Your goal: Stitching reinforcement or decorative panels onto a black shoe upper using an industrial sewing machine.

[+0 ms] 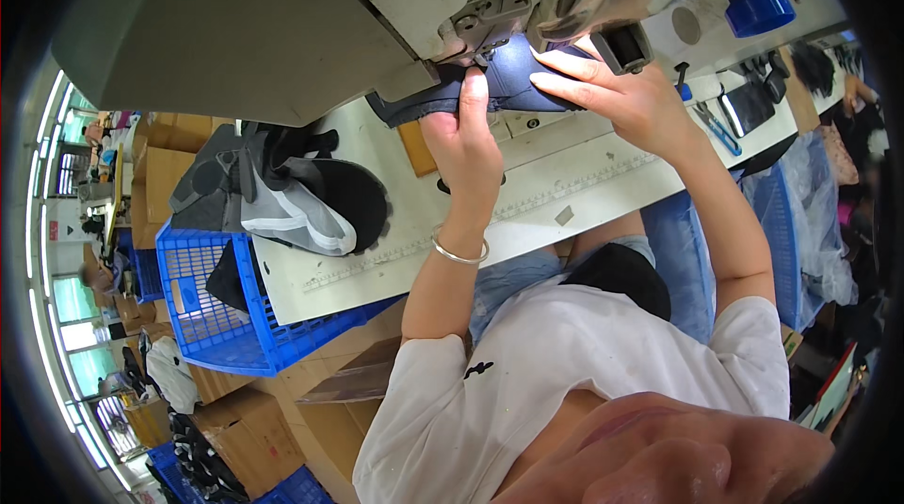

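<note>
Under the needle area of a sewing machine [485, 25] lies a dark navy fabric piece [513, 80], lit by a small lamp. My left hand [466, 141], with a silver bangle on the wrist, pinches its near edge, thumb on top and the other fingers mostly hidden beneath. On the right side of the same piece, my right hand [631, 99] rests with fingers stretched out and apart, pressing on the fabric. The machine head hides the far part of the piece. To the left of my left hand, grey, black and white shoe uppers [306, 207] lie piled on the white table [377, 268].
A blue plastic crate [212, 301] stands against the table's left end. At the right are blue-handled snips [718, 130] and a black phone-like slab [749, 108]. A yellowish block [414, 148] sits beside my left wrist. Cardboard boxes [250, 438] stand on the floor.
</note>
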Demonstrator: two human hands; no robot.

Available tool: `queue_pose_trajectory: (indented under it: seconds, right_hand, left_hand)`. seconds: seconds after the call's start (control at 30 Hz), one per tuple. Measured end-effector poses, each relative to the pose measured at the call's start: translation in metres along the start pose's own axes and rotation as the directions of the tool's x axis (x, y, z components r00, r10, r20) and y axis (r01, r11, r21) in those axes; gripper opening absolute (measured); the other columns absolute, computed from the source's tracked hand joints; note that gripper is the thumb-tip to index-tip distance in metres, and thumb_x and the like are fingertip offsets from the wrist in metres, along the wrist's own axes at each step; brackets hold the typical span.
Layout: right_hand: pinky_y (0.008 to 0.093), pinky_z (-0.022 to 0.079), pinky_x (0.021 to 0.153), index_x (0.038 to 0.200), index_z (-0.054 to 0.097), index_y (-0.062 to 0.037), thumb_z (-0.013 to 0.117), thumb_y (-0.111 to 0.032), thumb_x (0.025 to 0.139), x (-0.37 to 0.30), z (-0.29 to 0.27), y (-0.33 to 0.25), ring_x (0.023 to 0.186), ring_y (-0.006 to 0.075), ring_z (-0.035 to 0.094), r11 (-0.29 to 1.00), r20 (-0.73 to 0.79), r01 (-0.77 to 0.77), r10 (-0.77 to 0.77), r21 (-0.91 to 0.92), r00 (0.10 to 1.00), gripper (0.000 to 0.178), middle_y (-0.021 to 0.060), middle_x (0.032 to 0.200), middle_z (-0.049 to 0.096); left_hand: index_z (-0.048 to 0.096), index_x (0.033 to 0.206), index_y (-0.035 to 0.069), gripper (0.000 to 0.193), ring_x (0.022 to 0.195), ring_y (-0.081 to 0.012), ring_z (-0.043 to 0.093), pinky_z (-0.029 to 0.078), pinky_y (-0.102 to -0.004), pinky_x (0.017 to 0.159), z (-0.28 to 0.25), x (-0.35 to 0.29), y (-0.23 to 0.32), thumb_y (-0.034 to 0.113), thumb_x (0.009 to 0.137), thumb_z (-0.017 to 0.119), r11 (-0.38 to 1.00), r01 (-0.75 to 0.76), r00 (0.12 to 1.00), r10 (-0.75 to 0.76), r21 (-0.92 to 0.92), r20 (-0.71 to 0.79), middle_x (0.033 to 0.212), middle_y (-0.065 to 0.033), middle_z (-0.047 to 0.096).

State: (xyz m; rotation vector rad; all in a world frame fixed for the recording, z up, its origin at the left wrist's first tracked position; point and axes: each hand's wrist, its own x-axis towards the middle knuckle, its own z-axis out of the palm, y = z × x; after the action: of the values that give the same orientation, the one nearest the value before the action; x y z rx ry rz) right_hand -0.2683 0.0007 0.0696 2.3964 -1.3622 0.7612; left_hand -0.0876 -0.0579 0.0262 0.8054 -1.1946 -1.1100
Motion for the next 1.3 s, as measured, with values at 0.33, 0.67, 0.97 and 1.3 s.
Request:
queue_pose_trajectory:
  seconds: [0.33, 0.67, 0.97, 1.3]
  right_hand:
    - [0.0406, 0.041, 0.099, 0.115, 0.061, -0.0174, 0.055, -0.002, 0.072, 0.011, -0.001, 0.012, 0.109, 0.0292, 0.054, 0.998, 0.018, 0.055, -0.056, 0.018, 0.998, 0.047, 0.0019, 0.101, 0.062]
    - [0.0364, 0.044, 0.092, 0.101, 0.065, -0.0112, 0.055, 0.005, 0.065, 0.015, 0.006, 0.027, 0.11, 0.0275, 0.054, 0.993, -0.022, 0.111, -0.112, -0.043, 0.993, 0.041, 0.0063, 0.089, 0.06]
    - [0.0357, 0.046, 0.091, 0.1, 0.065, -0.0109, 0.058, 0.002, 0.066, 0.013, 0.014, 0.025, 0.112, 0.0249, 0.054, 0.997, -0.182, 0.074, -0.067, 0.029, 0.981, 0.037, 0.0054, 0.101, 0.063]
    - [0.0375, 0.046, 0.069, 0.086, 0.062, -0.0028, 0.067, -0.015, 0.076, 0.024, 0.049, 0.073, 0.076, 0.0294, 0.059, 0.935, 0.075, -0.354, 0.353, 0.001, 0.933, 0.017, 0.0116, 0.088, 0.064]
  left_hand:
    - [0.059, 0.084, -0.005, 0.018, 0.053, -0.003, 0.035, 0.024, -0.0222, 0.047, 0.008, 0.002, 0.011, 0.012, 0.088, 0.053, 0.994, 0.101, 0.99, -0.096, 0.045, -0.1, 0.065, 0.0045, 0.051]
    - [0.055, 0.067, -0.003, 0.02, 0.051, -0.0042, 0.038, 0.027, -0.0214, 0.046, 0.01, 0.019, 0.008, 0.008, 0.083, 0.051, 0.98, 0.138, 0.985, -0.151, -0.146, -0.083, 0.059, 0.0016, 0.05]
    - [0.054, 0.062, -0.001, 0.029, 0.049, -0.006, 0.041, 0.03, -0.0222, 0.047, -0.012, 0.027, 0.016, 0.015, 0.087, 0.053, 0.955, 0.29, 0.957, -0.288, -0.066, 0.038, 0.055, 0.0019, 0.048]
    - [0.063, 0.092, 0.005, 0.029, 0.086, -0.0296, 0.057, 0.04, -0.0395, 0.079, -0.076, 0.042, 0.086, 0.031, 0.081, 0.063, 0.154, -0.508, 0.834, 0.333, 0.847, 0.44, 0.087, -0.0124, 0.062]
